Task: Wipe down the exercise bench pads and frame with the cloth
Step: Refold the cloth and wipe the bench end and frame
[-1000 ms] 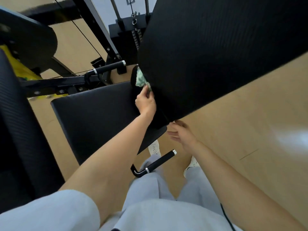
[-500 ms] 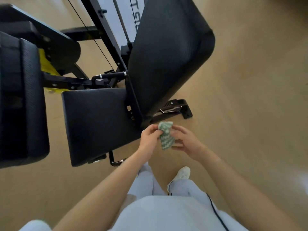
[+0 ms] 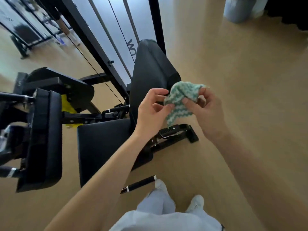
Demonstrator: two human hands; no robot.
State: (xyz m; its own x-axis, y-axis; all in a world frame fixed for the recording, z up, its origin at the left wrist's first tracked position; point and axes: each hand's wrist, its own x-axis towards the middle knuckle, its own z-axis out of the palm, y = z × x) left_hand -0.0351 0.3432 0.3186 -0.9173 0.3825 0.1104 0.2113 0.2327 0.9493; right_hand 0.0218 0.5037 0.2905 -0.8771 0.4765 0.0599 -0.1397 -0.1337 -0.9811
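Observation:
A green-and-white cloth [image 3: 180,100] is bunched between both hands, held in the air in front of the bench. My left hand [image 3: 152,110] pinches its left edge and my right hand [image 3: 206,112] grips its right side. Below and to the left lies the black seat pad [image 3: 101,145]. The black back pad [image 3: 150,75] rises upright behind my left hand. The bench's black rear frame foot [image 3: 176,134] rests on the floor under the cloth. Neither hand touches the bench.
A second black pad [image 3: 45,139] on a machine arm stands at the left. Black uprights and cables of a cable machine [image 3: 100,44] rise behind the bench. A black handle [image 3: 138,184] juts out near my white shoes [image 3: 195,204]. A grey bin [image 3: 240,9] stands far right on tan floor.
My left hand pulled the cloth away from the back pad, and both hands now hold it together. I have stepped back and straightened up, so the bench looks smaller and farther.

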